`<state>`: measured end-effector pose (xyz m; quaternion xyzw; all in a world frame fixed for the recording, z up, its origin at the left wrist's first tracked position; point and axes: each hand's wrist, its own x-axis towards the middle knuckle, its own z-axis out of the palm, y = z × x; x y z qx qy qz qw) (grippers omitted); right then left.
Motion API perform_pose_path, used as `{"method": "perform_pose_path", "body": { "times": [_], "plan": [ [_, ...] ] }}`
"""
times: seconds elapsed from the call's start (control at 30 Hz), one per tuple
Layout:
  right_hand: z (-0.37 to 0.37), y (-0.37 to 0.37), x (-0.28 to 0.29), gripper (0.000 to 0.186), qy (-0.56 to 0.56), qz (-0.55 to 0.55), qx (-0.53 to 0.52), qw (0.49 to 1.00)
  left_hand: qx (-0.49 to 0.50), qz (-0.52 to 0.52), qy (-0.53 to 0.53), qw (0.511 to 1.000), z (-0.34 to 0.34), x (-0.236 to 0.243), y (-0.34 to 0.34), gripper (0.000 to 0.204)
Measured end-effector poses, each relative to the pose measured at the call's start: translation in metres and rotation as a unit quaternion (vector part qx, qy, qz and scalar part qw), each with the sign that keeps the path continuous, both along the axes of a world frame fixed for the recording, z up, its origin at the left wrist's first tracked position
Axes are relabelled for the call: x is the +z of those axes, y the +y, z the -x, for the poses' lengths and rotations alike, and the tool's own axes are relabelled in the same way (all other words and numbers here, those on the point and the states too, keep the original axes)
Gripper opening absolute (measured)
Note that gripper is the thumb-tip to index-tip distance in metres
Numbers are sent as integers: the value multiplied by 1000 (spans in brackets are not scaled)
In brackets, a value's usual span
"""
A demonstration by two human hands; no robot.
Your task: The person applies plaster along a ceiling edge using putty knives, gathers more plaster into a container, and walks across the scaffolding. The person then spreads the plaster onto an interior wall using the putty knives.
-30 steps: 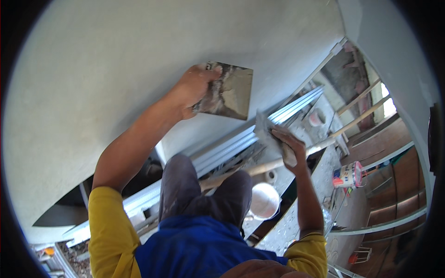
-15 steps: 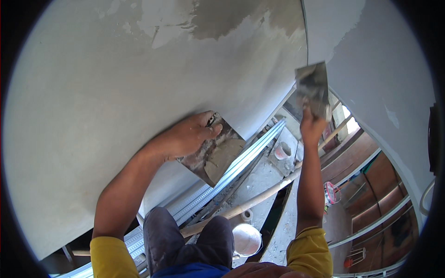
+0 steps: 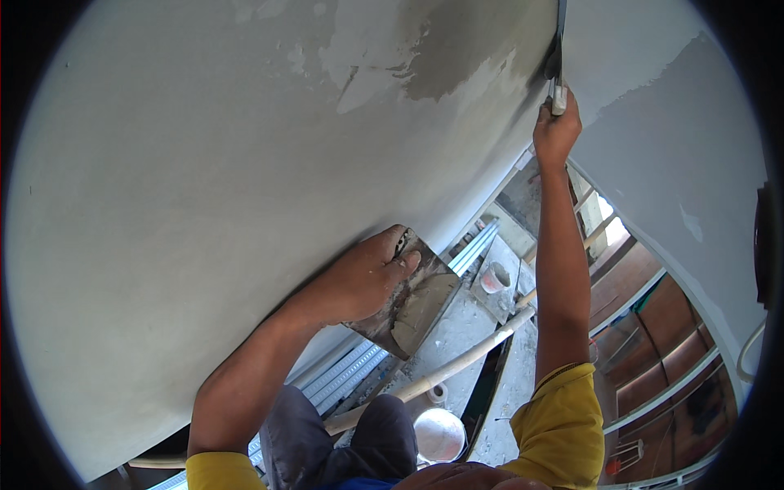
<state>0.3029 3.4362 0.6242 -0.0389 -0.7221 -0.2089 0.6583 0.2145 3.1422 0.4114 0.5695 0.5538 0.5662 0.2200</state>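
My left hand [image 3: 359,282] grips a dark, smeared plaster trowel [image 3: 379,326] by its edge, thumb on top, close beside the pale wall [image 3: 188,188]. A lump of grey-beige plaster [image 3: 423,312] lies on that blade. My right hand [image 3: 559,135] is raised at the far right and wraps round the whitish handle of a trowel [image 3: 558,53]. Its blade shows nearly edge-on at the corner where the wall meets a second grey-white panel [image 3: 653,106]. Whether the blade touches the corner is hard to tell. A damp darker patch [image 3: 449,53] marks the wall's upper part.
Below are a white bucket [image 3: 439,434], a small tub [image 3: 495,278] and a roll [image 3: 438,394]. A wooden pole [image 3: 457,361] crosses the dusty boards beside metal profiles [image 3: 347,374]. A dark gap [image 3: 487,384] splits the boards. Brown panels stand at right.
My right hand has risen to the corner, turning its trowel from face-on to edge-on. The left hand with the loaded trowel appears slightly lower and farther right as the view shifts.
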Motion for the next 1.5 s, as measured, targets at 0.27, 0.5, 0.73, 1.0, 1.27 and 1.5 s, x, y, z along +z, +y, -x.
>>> {"method": "perform_pose_path", "body": {
  "times": [0.27,0.5,0.73,1.0,1.27,1.5],
  "plan": [
    [28,7,-39,74,-6,37,-13,999,20,-42,18,999,-2,-3,3,37],
    [-12,7,-89,68,-64,-3,-1,998,-28,-35,-21,999,-2,0,-5,30],
    [-18,-4,1,59,-28,95,13,995,-6,-37,-9,999,-4,-5,-2,31],
    [-15,5,-47,58,-95,35,24,995,3,-26,7,1000,-5,-3,0,34],
    [-32,-1,-55,53,-54,14,43,998,-3,-48,3,999,-5,-4,0,33],
    [7,0,1,53,3,68,23,997,17,-40,0,999,-2,-11,1,33]
  ]
}}
